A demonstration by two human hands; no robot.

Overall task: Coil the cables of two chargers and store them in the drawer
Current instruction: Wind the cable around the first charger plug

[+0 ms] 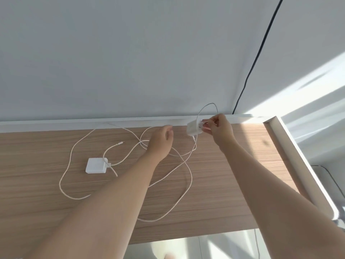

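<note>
- The right hand (218, 128) holds one charger (194, 128) lifted off the counter (56, 202) near its back edge, fingers pinched at the brick's plug end, where a short loop of cable (186, 184) arches above it.
- The left hand (160, 141) hovers over that same cable, fingers loosely curled and half closed. Whether it has the strand pinched I cannot tell; its palm is turned away.
- The rest of this cable trails from the brick in loose, crossing loops across the wooden counter towards the near edge.
- The second charger (96, 165) lies flat to the left, well apart from both hands, its own cable (69, 152) spread in a wide arc around it, with the free plug resting just beyond the brick.
- Step in hand, as I judge it: starting the first coil. No tidy coil exists yet.
- Next move likely calls for the left hand to gather the strand near the brick and feed even loops to the right, watching the crossings so they do not knot.
- No drawer is visible here; storing comes later.
</note>
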